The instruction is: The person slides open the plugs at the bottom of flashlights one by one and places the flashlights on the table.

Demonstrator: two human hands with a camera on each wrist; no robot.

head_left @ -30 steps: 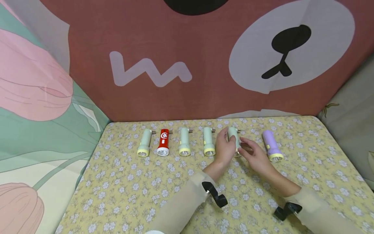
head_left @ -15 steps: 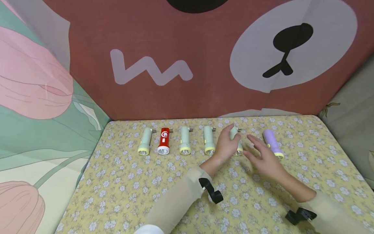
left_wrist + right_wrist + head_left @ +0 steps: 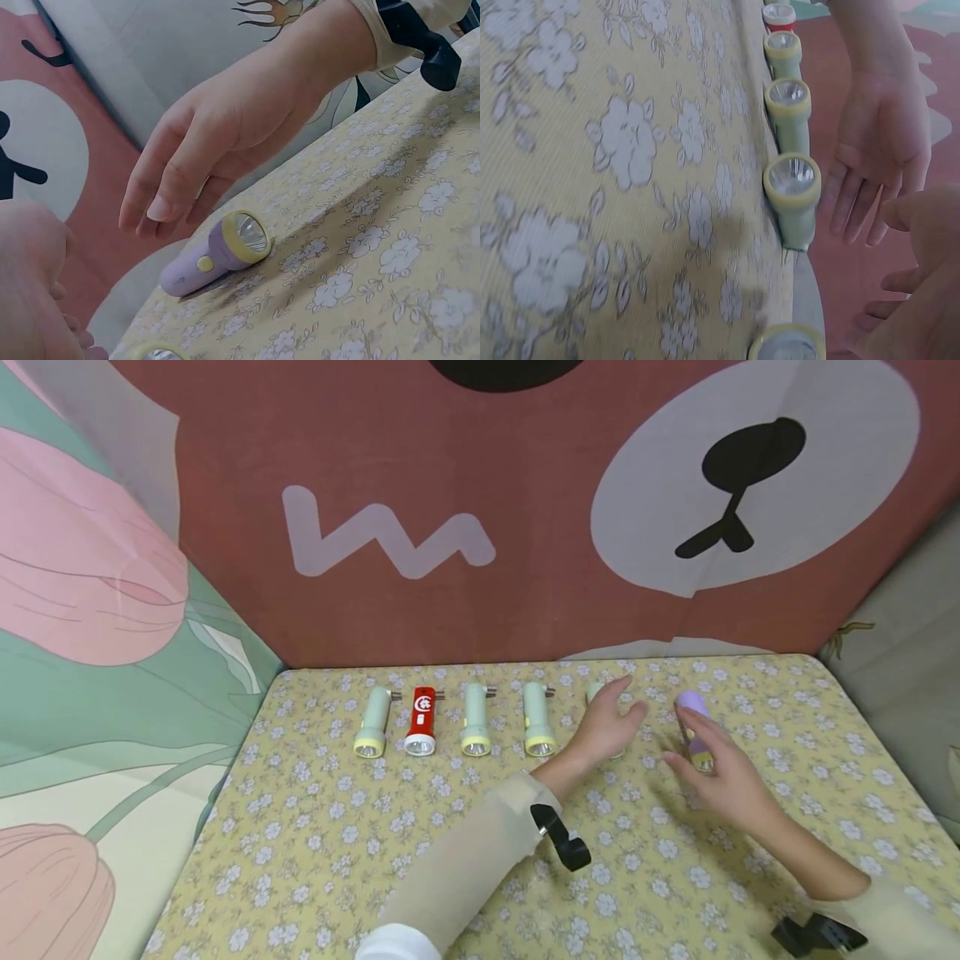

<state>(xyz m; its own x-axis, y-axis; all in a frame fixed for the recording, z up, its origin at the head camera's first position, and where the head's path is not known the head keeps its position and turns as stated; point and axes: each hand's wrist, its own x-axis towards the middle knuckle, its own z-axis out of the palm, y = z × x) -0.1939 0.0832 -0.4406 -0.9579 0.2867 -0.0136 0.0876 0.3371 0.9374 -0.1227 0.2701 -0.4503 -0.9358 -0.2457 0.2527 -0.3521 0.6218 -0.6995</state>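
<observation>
A purple flashlight with a yellow rim lies at the right end of a row. Over its lens end hovers my right hand, thumb and fingers spread and apart from it in the left wrist view. My left hand, fingers extended, is over the rightmost pale green flashlight and hides most of it in the head view. In the right wrist view that green flashlight lies beside the left hand, not gripped. Neither hand holds anything.
Further left in the row lie a red flashlight with a white rim and several pale green flashlights, lenses facing the near side. A floral cloth covers the table. Behind it stands a printed backdrop.
My right hand has moved right, from beside the rightmost green flashlight to the purple one. My left hand has let go of that green flashlight and shifted slightly right.
</observation>
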